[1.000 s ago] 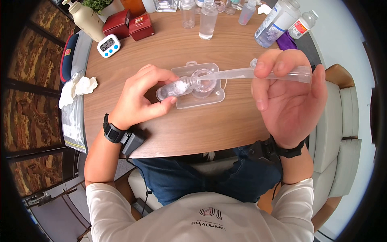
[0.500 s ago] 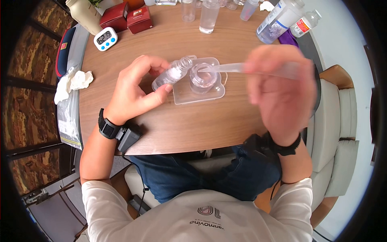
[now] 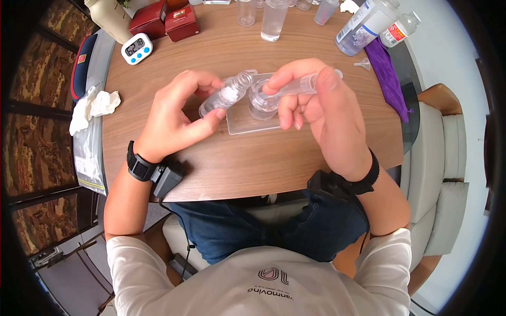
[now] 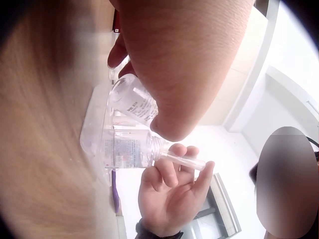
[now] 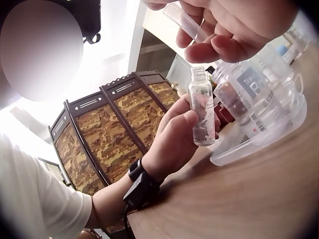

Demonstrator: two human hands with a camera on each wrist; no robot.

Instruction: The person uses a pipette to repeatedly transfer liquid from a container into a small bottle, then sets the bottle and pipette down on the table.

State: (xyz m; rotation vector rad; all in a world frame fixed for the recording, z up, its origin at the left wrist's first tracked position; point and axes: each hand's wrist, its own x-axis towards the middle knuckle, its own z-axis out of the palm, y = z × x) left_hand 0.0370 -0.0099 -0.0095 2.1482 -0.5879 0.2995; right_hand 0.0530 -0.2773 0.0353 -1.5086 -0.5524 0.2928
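My left hand (image 3: 176,121) grips a small clear bottle (image 3: 227,96) with white print, uncapped and leaning to the right in the head view. A wider clear jar (image 3: 262,109) with an open mouth stands just right of it, on a shallow clear plastic case (image 3: 245,127). From the right, my right hand (image 3: 337,126) holds a clear tapered plastic tube (image 3: 305,86) between fingers and thumb, its narrow end at the jar's mouth. In the left wrist view the tube (image 4: 184,160) slants up out of the jar (image 4: 124,149).
A white timer (image 3: 137,49), red boxes (image 3: 182,23) and crumpled tissue (image 3: 104,104) lie to the left. At the back stands a bottle of clear liquid (image 3: 273,21). A small funnel (image 3: 363,63), purple cloth (image 3: 387,79) and large labelled bottle (image 3: 363,29) are at the right.
The tube's tip has gone from the small bottle's mouth to the jar's. My right hand has moved left, closer to the jar, uncovering the funnel. The small bottle has swung away from the jar's mouth.
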